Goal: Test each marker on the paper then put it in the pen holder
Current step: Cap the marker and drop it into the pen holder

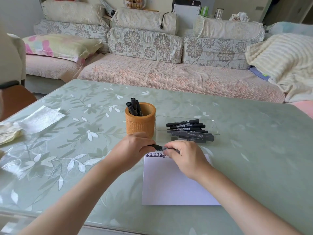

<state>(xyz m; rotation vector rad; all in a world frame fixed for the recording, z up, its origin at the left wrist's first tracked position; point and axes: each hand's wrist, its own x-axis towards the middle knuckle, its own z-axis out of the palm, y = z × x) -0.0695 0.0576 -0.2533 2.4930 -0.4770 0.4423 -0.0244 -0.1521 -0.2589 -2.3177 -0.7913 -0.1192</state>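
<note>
A black marker (159, 147) lies level between both hands, just above the top edge of the white paper (171, 182). My left hand (133, 148) grips its left end, and my right hand (184, 155) holds its right part. Black test marks (156, 155) run along the paper's top left. Behind my left hand stands the orange pen holder (140, 124), with several black markers (134, 108) upright in it. A clear tray (187, 127) to its right holds several more black markers (188, 128) lying flat.
The table (254, 150) has a green floral cover under glass. A white tissue (40, 118) and crumpled paper (8, 133) lie at the far left. A floral sofa (152, 65) runs along the table's far side.
</note>
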